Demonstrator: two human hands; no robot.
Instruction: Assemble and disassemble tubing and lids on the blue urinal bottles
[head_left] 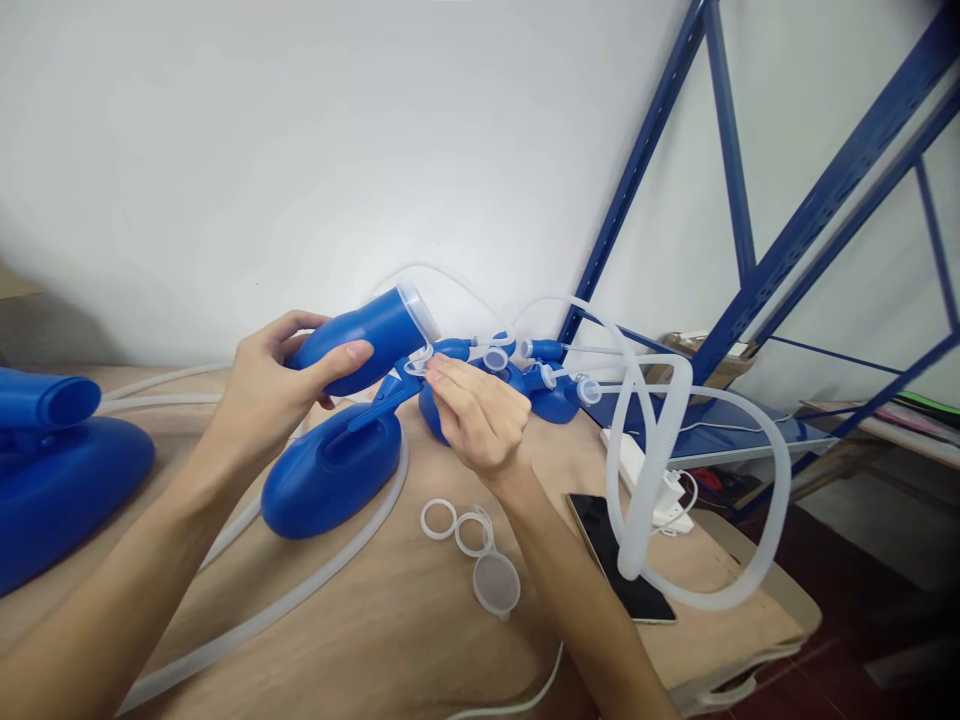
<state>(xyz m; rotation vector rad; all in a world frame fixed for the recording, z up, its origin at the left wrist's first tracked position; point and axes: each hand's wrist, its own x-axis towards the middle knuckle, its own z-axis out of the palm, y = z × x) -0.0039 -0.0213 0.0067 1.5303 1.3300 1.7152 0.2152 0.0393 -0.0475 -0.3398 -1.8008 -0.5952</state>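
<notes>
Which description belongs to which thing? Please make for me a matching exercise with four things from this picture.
Things
1. phone
2. left hand
3. round cap
4. power strip

Descriptions
A. curled around a blue cup-shaped part
B. white, with a plug in it
C. beside two pale rings
D. dark, lying flat

Pairs: 1-D, 2-A, 3-C, 4-B

Two hands show at mid-frame, one left hand (pixel 274 372) and one right hand (pixel 480 412). Between them: one blue cylinder (pixel 367 327), one white loop (pixel 414 368). One blue bottle (pixel 67 490) lies at the left edge, a second blue bottle (pixel 326 495) left of centre; further blue pieces (pixel 556 402) behind the right hand overlap too much to count. Lower centre: two white rings (pixel 424 519), one round lid (pixel 496 583). Lower right: one phone (pixel 604 545). White hoses (pixel 781 480): several, too tangled to number.
</notes>
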